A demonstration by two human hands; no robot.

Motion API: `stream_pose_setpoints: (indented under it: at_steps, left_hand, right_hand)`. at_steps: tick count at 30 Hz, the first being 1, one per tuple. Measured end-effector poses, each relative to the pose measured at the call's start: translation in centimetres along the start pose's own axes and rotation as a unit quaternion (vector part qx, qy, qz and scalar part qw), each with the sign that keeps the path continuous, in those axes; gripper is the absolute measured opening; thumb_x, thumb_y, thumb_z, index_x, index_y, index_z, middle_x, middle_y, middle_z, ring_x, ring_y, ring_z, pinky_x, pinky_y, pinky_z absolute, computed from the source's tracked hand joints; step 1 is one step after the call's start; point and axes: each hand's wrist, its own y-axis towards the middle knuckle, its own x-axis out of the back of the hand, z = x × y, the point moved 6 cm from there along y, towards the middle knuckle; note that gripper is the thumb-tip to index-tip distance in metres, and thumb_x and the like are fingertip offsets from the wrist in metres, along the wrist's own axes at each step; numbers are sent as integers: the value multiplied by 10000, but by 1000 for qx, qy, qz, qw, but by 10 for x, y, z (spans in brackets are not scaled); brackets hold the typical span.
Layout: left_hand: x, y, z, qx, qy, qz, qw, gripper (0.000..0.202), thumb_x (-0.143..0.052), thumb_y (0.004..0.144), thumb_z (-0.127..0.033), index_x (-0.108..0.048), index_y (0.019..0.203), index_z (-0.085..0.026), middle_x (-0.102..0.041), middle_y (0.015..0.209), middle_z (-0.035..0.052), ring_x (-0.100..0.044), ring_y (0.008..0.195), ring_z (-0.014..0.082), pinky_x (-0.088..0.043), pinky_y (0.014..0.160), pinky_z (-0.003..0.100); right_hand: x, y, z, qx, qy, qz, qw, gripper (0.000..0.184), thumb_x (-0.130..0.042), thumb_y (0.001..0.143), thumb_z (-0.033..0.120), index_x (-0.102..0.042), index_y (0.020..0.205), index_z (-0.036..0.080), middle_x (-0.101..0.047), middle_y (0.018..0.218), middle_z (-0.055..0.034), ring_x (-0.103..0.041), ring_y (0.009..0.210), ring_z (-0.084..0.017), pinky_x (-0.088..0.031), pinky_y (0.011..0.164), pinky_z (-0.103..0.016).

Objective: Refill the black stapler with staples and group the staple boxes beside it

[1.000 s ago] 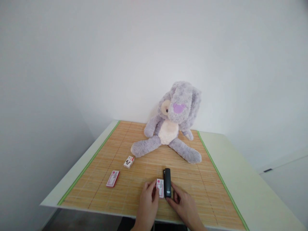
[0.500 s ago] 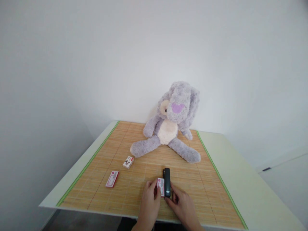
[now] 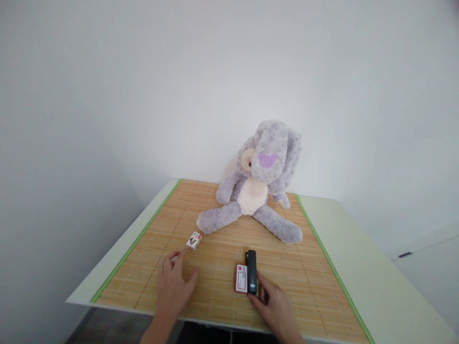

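A black stapler (image 3: 252,272) lies lengthwise on the bamboo mat, and my right hand (image 3: 274,306) grips its near end, thumb at the bottom and fingers along the right side. Pressed close to the stapler's left side is a small red-and-white box (image 3: 241,278), which no hand touches. Over on the left, my left hand (image 3: 174,289) is spread above the mat, thumb apart from the fingers, slightly blurred. Its fingertips are just short of a small white box (image 3: 194,240) with a dark picture on it. Whatever lies beneath the left hand is hidden.
A grey plush rabbit (image 3: 253,196) sits at the back against the white wall (image 3: 172,86), legs spread forward. The green-edged bamboo mat (image 3: 215,258) covers much of the pale table (image 3: 344,239). The table's front edge runs just under my wrists.
My left hand has let go of the box beside the stapler and moved left, covering where another red-and-white box lay. My right hand stays at the stapler. The view has shifted slightly.
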Motion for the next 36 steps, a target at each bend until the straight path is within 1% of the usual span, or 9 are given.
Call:
stream_pose_setpoints:
  at_steps: [5, 7, 10, 14, 17, 21, 24, 27, 36]
  left_hand:
    - [14, 21, 82, -61, 25, 117, 991, 757, -725, 724, -412, -546, 1455, -338, -412, 1572, 71, -511, 1292, 347, -420, 1125, 514]
    - [17, 29, 99, -80, 33, 161, 983, 754, -724, 718, -389, -551, 1450, -337, -429, 1575, 64, -472, 1352, 354, -381, 1155, 509]
    - [20, 38, 103, -90, 21, 198, 976, 692, -725, 717, -376, -589, 1389, -284, -512, 1506, 80, -476, 1357, 342, -358, 1166, 494]
    - [12, 36, 70, -51, -44, 249, 966, 638, -765, 705, -439, -617, 1286, -222, -643, 1305, 95, -579, 1214, 331, -436, 1083, 471]
    - [-1, 22, 17, -57, -118, 271, 954, 624, -763, 734, -407, -603, 1312, -237, -650, 1283, 87, -596, 1202, 306, -454, 1076, 449]
    - [-21, -1, -65, -133, -208, 285, 926, 592, -747, 756, -296, -613, 1332, -286, -621, 1339, 80, -556, 1278, 288, -426, 1134, 444]
    - [-33, -11, -104, -157, -242, 291, 912, 661, -762, 735, -248, -605, 1373, -318, -603, 1373, 70, -543, 1307, 276, -421, 1156, 426]
    - [-41, -14, -116, -155, -266, 301, 902, 688, -749, 745, -221, -589, 1404, -332, -583, 1407, 59, -544, 1322, 252, -422, 1167, 396]
    - [-54, -15, -119, -134, -295, 353, 878, 725, -800, 739, -270, -587, 1430, -323, -559, 1493, 65, -519, 1382, 273, -376, 1215, 433]
  right_hand:
    - [1, 0, 1, 2, 3, 4, 1000, 622, -649, 892, 366, -549, 1491, 231, -661, 704, 41, -638, 691, -171, -428, 676, -261]
    - [1, 0, 1, 4, -1, 2, 1000, 625, -648, 892, 373, -548, 1491, 228, -665, 711, 38, -641, 703, -176, -430, 680, -262]
    - [0, -1, -1, 0, -1, 4, 1000, 618, -647, 892, 383, -553, 1486, 238, -660, 706, 40, -640, 697, -177, -427, 672, -261]
    - [-1, -1, -1, 4, -3, -4, 1000, 615, -642, 895, 387, -555, 1484, 234, -656, 707, 37, -636, 700, -180, -430, 678, -266]
    - [0, -1, 1, 12, 1, -10, 1000, 616, -635, 899, 389, -553, 1486, 220, -648, 699, 35, -632, 694, -182, -434, 683, -271]
    - [1, -1, 3, 16, 9, -11, 1000, 618, -638, 893, 381, -558, 1483, 216, -642, 686, 36, -626, 679, -184, -430, 675, -276]
    - [1, -2, 4, 17, 17, -13, 1000, 611, -641, 890, 375, -564, 1477, 220, -636, 674, 40, -622, 664, -184, -426, 664, -276]
    - [1, -2, 5, 20, 19, -18, 999, 607, -643, 889, 381, -574, 1468, 214, -631, 669, 37, -621, 662, -187, -424, 659, -277]
    - [-1, -2, 3, 28, 17, -22, 999, 615, -642, 902, 386, -553, 1487, 219, -641, 668, 41, -625, 655, -181, -423, 656, -273]
